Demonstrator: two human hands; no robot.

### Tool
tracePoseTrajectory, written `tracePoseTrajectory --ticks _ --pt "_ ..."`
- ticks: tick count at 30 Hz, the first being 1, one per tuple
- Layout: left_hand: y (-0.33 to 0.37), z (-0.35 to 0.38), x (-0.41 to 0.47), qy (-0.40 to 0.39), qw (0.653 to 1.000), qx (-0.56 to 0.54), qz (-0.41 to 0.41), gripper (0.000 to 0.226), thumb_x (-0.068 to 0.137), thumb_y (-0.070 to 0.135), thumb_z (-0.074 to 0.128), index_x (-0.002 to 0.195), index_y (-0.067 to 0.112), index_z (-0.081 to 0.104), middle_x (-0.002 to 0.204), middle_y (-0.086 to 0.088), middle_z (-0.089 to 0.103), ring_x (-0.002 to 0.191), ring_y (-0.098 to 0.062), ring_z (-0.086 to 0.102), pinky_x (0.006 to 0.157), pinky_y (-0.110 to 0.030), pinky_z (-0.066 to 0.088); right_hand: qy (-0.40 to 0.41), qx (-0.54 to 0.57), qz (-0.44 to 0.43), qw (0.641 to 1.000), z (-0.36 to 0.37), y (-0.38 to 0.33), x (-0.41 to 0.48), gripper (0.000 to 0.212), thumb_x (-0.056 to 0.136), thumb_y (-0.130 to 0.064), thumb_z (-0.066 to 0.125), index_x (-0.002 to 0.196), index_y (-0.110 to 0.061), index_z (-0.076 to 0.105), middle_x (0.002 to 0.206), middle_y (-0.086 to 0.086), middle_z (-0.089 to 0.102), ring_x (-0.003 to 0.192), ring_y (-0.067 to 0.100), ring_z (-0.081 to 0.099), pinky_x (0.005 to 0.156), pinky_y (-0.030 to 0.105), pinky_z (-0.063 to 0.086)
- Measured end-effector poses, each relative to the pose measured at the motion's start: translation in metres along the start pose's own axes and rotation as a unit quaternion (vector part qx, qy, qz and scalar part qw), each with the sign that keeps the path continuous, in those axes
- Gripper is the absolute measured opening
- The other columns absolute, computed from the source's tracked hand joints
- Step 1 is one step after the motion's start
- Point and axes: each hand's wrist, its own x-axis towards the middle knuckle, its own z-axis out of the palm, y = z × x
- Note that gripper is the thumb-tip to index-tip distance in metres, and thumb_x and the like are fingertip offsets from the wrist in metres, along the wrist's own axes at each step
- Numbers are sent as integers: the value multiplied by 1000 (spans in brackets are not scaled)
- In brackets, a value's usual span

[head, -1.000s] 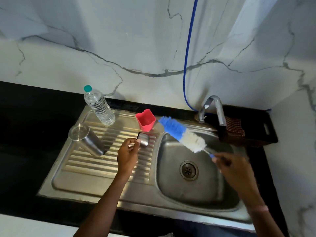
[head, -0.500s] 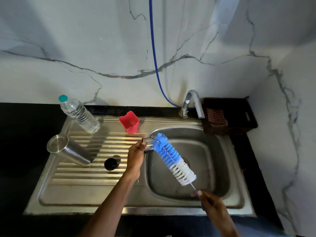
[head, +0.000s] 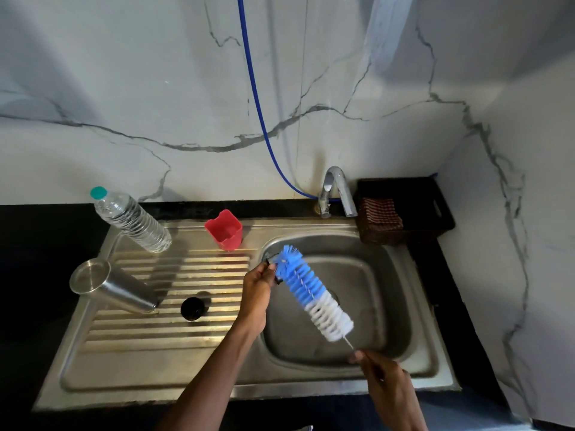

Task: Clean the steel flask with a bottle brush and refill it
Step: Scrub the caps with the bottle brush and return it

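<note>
The steel flask (head: 115, 286) stands upside down on the ribbed drainboard at the left. A black inner cap (head: 192, 308) lies on the ribs nearby. My left hand (head: 256, 290) holds a small steel lid over the basin's left rim; the brush head hides most of it. My right hand (head: 384, 381) grips the thin wire handle of the blue and white bottle brush (head: 312, 295), whose blue tip presses against the lid. A clear water bottle (head: 132, 220) with a teal cap stands at the back left.
A red plastic cup (head: 224, 230) stands at the back of the drainboard. The tap (head: 337, 191) rises behind the sink basin (head: 370, 293), with a blue hose (head: 258, 113) running up the wall. A dark basket (head: 404, 209) with a scrub pad sits at the right.
My left hand carried the steel lid from the drainboard to the basin's edge. My right hand pulled back toward me and swung the brush tip onto the lid. The black cap came into view.
</note>
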Motion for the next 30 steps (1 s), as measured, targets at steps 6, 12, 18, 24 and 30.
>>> tracePoseTrajectory --ticks 6,12,18,24,30 --pt "-9 5 0 2 1000 -17 3 29 108 30 51 102 16 76 100 -3 76 97 -20 68 93 -34 50 34 -26 -18 999 -2 -26 14 14 97 -51 57 95 -46 70 57 -14 57 71 25 66 64 36 49" --pt "-22 3 2 -25 996 57 70 23 103 32 52 103 20 71 95 -1 69 92 -17 57 91 -40 42 38 -13 -33 999 1 -32 27 18 99 -47 58 90 -39 71 55 -14 55 56 15 55 62 37 49" --pt "-19 1 1 -13 996 63 68 25 108 8 48 109 21 70 108 2 75 107 -20 67 100 -40 49 29 7 22 999 3 -3 -3 11 89 -53 65 81 -51 72 65 -20 68 77 16 72 75 34 55" --pt "-31 1 3 -19 961 201 190 18 102 24 48 106 19 65 100 0 70 96 -21 64 87 -40 51 12 26 2 1000 -4 -50 41 23 100 -46 55 89 -38 73 52 -14 52 53 8 47 61 31 44" --pt "-6 4 -4 -36 996 -11 76 17 108 14 49 106 12 66 95 2 75 101 -11 71 100 -28 53 -17 69 -26 997 -8 -11 16 18 101 -37 59 89 -41 73 50 -11 48 48 2 44 57 26 40"
